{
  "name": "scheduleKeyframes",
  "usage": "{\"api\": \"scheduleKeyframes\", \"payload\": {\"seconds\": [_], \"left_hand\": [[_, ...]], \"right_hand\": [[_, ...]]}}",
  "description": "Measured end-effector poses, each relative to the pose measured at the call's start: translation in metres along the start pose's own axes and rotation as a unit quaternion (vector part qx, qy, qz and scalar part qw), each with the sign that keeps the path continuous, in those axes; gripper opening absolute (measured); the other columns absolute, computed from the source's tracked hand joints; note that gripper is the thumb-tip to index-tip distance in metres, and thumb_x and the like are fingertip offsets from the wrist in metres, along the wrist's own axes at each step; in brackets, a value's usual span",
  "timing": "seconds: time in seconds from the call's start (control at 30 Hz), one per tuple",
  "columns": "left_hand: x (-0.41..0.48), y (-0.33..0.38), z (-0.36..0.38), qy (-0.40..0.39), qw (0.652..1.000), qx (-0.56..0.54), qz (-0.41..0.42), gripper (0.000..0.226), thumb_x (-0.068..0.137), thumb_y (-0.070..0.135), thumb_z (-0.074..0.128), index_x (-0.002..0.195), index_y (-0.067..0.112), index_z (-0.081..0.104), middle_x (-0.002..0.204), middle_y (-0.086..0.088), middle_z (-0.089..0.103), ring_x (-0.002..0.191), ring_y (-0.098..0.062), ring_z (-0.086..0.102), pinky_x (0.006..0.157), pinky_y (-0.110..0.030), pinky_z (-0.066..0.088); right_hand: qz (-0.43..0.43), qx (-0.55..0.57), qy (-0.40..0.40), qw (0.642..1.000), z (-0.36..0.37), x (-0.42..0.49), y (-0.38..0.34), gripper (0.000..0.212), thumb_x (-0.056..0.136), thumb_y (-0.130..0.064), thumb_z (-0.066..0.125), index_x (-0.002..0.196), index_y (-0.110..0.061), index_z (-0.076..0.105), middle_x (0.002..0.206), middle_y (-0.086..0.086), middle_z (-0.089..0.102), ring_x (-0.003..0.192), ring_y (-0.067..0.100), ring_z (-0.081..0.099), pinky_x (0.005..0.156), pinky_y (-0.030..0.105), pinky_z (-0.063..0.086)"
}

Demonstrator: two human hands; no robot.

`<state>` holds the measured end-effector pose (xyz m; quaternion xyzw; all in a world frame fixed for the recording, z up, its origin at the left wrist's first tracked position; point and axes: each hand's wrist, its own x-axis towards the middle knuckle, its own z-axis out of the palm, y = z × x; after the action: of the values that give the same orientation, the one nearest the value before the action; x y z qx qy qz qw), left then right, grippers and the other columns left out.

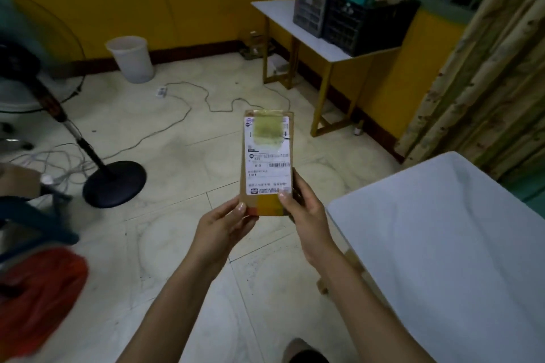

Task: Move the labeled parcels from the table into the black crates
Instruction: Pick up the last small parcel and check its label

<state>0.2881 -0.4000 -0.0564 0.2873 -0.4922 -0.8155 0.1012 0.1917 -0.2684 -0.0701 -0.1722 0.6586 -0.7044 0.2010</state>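
Observation:
I hold a slim brown cardboard parcel [267,162] with a white shipping label upright in front of me, above the floor. My left hand [224,227] pinches its lower left corner and my right hand [306,212] grips its lower right edge. Two black crates [359,23] stand on a small white table [321,41] at the far right wall, with several boxes inside them. A larger white table [448,244] lies close at my right; its visible top is bare.
A standing fan with a round black base [115,183] is at the left, with cables [182,115] trailing across the tiled floor. A white bucket [131,57] stands by the yellow wall. A red bag [38,298] lies at lower left. Curtains hang at the right.

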Motion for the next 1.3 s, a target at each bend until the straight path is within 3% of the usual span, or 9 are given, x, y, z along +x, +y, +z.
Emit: {"api": "scheduleKeyframes", "payload": {"seconds": [0.23, 0.37, 0.5, 0.63, 0.77, 0.87, 1.07, 1.17, 1.3], "left_hand": [[0.146, 0.048, -0.010, 0.037, 0.992, 0.096, 0.074, 0.022, 0.098, 0.018, 0.050, 0.113, 0.025, 0.065, 0.104, -0.003, 0.072, 0.096, -0.018, 0.069, 0.074, -0.021, 0.056], [0.247, 0.098, -0.007, 0.088, 0.969, 0.201, 0.114, 0.025, 0.098, 0.026, 0.049, 0.118, 0.031, 0.062, 0.115, 0.010, 0.066, 0.101, -0.002, 0.062, 0.078, -0.019, 0.046], [0.330, 0.157, -0.004, 0.109, 0.954, 0.225, 0.166, 0.020, 0.097, 0.020, 0.051, 0.106, 0.033, 0.064, 0.097, 0.023, 0.070, 0.093, 0.011, 0.062, 0.068, -0.006, 0.047], [0.403, 0.201, -0.005, 0.154, 0.946, 0.212, 0.191, 0.020, 0.094, 0.016, 0.057, 0.101, 0.031, 0.068, 0.094, 0.027, 0.070, 0.091, 0.009, 0.064, 0.074, -0.009, 0.051], [0.484, 0.229, -0.001, 0.165, 0.947, 0.196, 0.193, 0.022, 0.092, 0.015, 0.060, 0.110, 0.020, 0.071, 0.100, 0.015, 0.072, 0.095, 0.001, 0.066, 0.084, -0.021, 0.054], [0.551, 0.248, 0.002, 0.144, 0.947, 0.197, 0.209, 0.024, 0.091, 0.011, 0.060, 0.112, 0.019, 0.070, 0.101, 0.013, 0.072, 0.094, 0.000, 0.067, 0.083, -0.021, 0.055], [0.723, 0.317, 0.014, 0.032, 0.952, 0.185, 0.240, 0.044, 0.088, -0.006, 0.057, 0.111, 0.031, 0.063, 0.103, 0.016, 0.072, 0.097, -0.003, 0.067, 0.077, -0.016, 0.053], [0.805, 0.354, 0.028, -0.008, 0.947, 0.210, 0.243, 0.040, 0.087, -0.005, 0.058, 0.110, 0.027, 0.066, 0.102, 0.018, 0.071, 0.094, 0.001, 0.067, 0.074, -0.014, 0.053], [0.901, 0.386, 0.061, -0.067, 0.943, 0.238, 0.223, 0.034, 0.089, 0.001, 0.060, 0.115, 0.021, 0.064, 0.114, 0.011, 0.068, 0.100, 0.000, 0.065, 0.084, -0.021, 0.054]], "right_hand": [[-0.039, -0.010, 0.023, 0.999, 0.043, 0.156, 0.017, 0.035, 0.094, -0.039, 0.051, 0.123, -0.059, 0.045, 0.131, -0.020, 0.058, 0.121, -0.001, 0.053, 0.100, 0.030, 0.050], [-0.061, 0.033, 0.032, 0.997, 0.061, 0.271, 0.009, 0.037, 0.098, -0.025, 0.051, 0.130, -0.043, 0.048, 0.132, -0.011, 0.059, 0.122, 0.007, 0.055, 0.099, 0.033, 0.050], [-0.073, 0.050, 0.023, 0.996, 0.082, 0.382, -0.012, 0.035, 0.097, -0.023, 0.054, 0.121, -0.048, 0.053, 0.124, -0.016, 0.063, 0.115, 0.004, 0.059, 0.088, 0.023, 0.054], [-0.076, 0.043, 0.035, 0.996, 0.101, 0.472, -0.027, 0.031, 0.095, -0.023, 0.058, 0.113, -0.048, 0.058, 0.118, -0.019, 0.065, 0.114, 0.005, 0.060, 0.086, 0.023, 0.055], [-0.069, 0.039, 0.064, 0.995, 0.105, 0.555, -0.027, 0.028, 0.093, -0.021, 0.059, 0.117, -0.038, 0.061, 0.123, -0.007, 0.066, 0.115, 0.008, 0.061, 0.091, 0.029, 0.055], [-0.066, 0.037, 0.092, 0.993, 0.105, 0.617, -0.022, 0.030, 0.092, -0.022, 0.061, 0.120, -0.032, 0.062, 0.122, -0.006, 0.067, 0.114, 0.009, 0.062, 0.090, 0.026, 0.055], [-0.100, 0.023, 0.160, 0.982, 0.114, 0.777, -0.023, 0.032, 0.092, -0.017, 0.061, 0.109, -0.044, 0.061, 0.124, -0.007, 0.065, 0.116, 0.009, 0.060, 0.087, 0.019, 0.054], [-0.109, 0.019, 0.213, 0.971, 0.111, 0.854, -0.033, 0.032, 0.092, -0.016, 0.061, 0.109, -0.043, 0.062, 0.117, -0.013, 0.066, 0.112, 0.006, 0.062, 0.082, 0.016, 0.054], [-0.110, 0.033, 0.284, 0.952, 0.088, 0.936, -0.039, 0.033, 0.093, -0.013, 0.060, 0.106, -0.044, 0.064, 0.107, -0.021, 0.069, 0.105, -0.001, 0.064, 0.079, 0.017, 0.055]]}}
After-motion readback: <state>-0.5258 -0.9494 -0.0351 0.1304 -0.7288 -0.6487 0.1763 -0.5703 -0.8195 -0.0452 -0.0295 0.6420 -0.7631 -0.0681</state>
